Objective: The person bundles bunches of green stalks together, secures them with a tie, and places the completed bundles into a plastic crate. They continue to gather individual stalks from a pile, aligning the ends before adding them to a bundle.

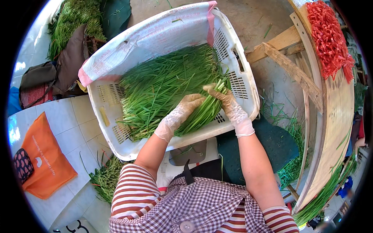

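A white plastic basket [254,91] with slotted sides stands in front of me, filled with long, thin green chives [155,87]. My right hand [229,104], in a thin pale glove, closes round a bunch of chives [210,108] above the basket's near right part. The bunch's pale cut ends point up and away, and its leaves trail back toward me. My left hand [186,105], gloved too, is curled against the left side of the bunch, its fingertips partly hidden. A white woven sack [155,37] with pink edging lines the basket's far side.
To the right, a wooden-topped bench [338,105] carries a heap of red ties [328,39]. An orange bag [48,163] lies on the tiled surface at left. More greens are piled at the far left [79,23] and beside my left arm [107,178].
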`<state>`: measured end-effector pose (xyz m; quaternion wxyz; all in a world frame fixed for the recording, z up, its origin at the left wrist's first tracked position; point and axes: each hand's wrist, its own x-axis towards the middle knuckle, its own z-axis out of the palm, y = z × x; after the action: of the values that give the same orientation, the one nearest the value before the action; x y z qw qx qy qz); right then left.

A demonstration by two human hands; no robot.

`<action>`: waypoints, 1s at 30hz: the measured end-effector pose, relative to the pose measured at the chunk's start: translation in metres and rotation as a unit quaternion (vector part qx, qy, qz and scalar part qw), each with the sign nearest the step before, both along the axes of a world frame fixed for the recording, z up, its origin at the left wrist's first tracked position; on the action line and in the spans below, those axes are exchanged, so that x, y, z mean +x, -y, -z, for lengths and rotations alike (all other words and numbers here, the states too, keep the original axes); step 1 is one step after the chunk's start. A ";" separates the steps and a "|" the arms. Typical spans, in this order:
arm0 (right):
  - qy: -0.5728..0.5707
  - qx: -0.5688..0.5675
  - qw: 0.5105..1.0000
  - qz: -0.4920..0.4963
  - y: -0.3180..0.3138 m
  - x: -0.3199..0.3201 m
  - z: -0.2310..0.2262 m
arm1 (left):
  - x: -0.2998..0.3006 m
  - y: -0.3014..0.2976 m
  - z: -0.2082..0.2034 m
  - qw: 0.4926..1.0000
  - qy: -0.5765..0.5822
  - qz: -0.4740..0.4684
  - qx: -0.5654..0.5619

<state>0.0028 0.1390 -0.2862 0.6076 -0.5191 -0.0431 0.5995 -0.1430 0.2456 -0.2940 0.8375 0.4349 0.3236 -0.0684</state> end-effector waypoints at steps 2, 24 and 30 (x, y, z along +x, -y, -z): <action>0.015 -0.014 0.998 0.055 -0.001 -0.003 -0.002 | 0.005 0.005 -0.005 1.000 0.005 -0.021 0.018; 0.045 -0.027 0.982 0.181 -0.002 -0.014 0.018 | -0.011 0.040 0.027 0.854 0.024 -0.103 0.510; 0.014 -0.030 0.955 0.294 -0.003 -0.015 0.019 | -0.002 0.038 0.015 0.755 -0.001 -0.089 0.650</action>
<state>-0.0126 0.1424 -0.3052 0.7406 -0.5352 0.1207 0.3880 -0.1445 0.2074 -0.3088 0.3555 0.8437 0.3279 0.2329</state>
